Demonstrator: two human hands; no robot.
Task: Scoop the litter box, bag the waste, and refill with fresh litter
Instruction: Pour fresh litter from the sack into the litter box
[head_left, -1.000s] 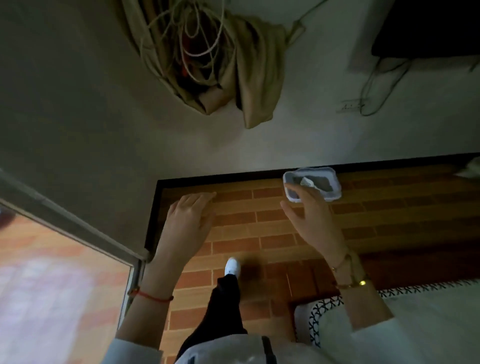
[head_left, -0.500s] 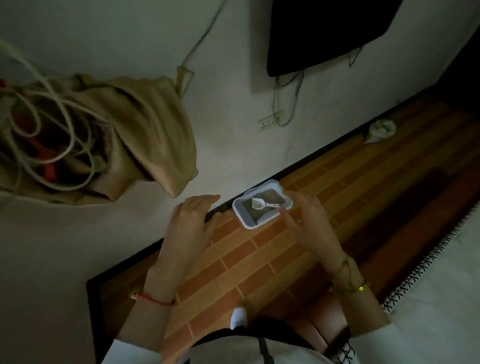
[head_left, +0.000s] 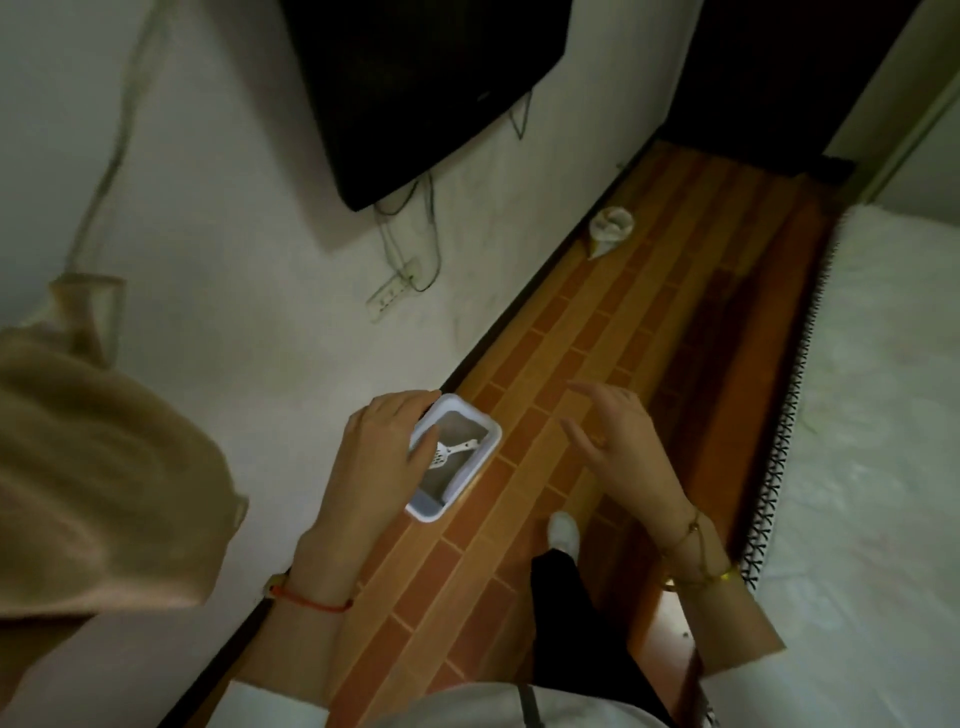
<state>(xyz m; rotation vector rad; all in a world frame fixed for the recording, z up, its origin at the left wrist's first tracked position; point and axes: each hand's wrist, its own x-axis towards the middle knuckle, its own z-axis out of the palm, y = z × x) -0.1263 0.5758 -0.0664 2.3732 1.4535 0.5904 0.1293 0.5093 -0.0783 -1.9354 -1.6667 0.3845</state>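
A small white litter box (head_left: 480, 457) with grey litter sits on the brick-patterned floor against the wall. A white slotted scoop (head_left: 451, 453) lies inside it. My left hand (head_left: 382, 462) hovers in front of the box's left side, fingers apart, holding nothing, and hides part of the rim. My right hand (head_left: 618, 441) is held out to the right of the box over the floor, fingers spread and empty. A crumpled whitish bag (head_left: 609, 227) lies on the floor farther along the wall.
A white bed (head_left: 878, 467) with a patterned edge lines the right side. A dark screen (head_left: 415, 88) hangs on the wall above a power strip (head_left: 394, 296) with cables. A beige cloth bundle (head_left: 98, 467) hangs at left. My foot (head_left: 563, 532) stands on the narrow floor strip.
The view has swung right and I have come nearer to the litter box. My left hand now overlaps the box's left side; my right hand has moved off to its right.
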